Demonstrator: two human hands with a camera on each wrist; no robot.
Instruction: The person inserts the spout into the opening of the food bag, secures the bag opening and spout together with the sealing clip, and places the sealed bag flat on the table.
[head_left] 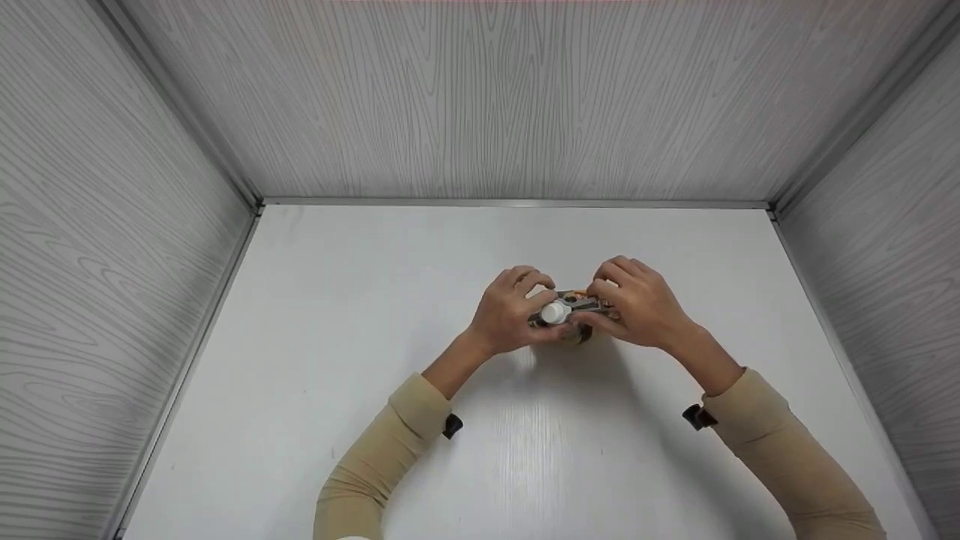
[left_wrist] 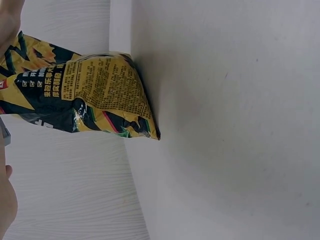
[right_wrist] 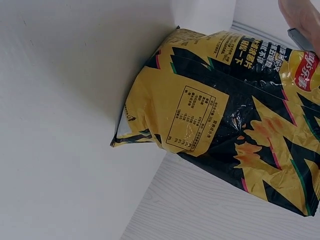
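A yellow-and-black snack bag (right_wrist: 180,100) stands upright, its bottom on the white table. Across its top lies a grey bag clip (head_left: 587,304) with a round white cap (head_left: 556,312); a bit of the clip (right_wrist: 301,40) also shows in the right wrist view. My left hand (head_left: 510,311) grips the clip's left end around the cap, thumb on the near side and fingers on the far side. At the other end, my right hand (head_left: 636,300) pinches the clip and bag top between thumb and curled fingers. The hands hide much of the bag's mouth.
The white table (head_left: 360,300) is bordered by grey wood-grain panels at the back (head_left: 480,97), left (head_left: 97,262) and right (head_left: 892,262). A small black piece sits at each sleeve cuff.
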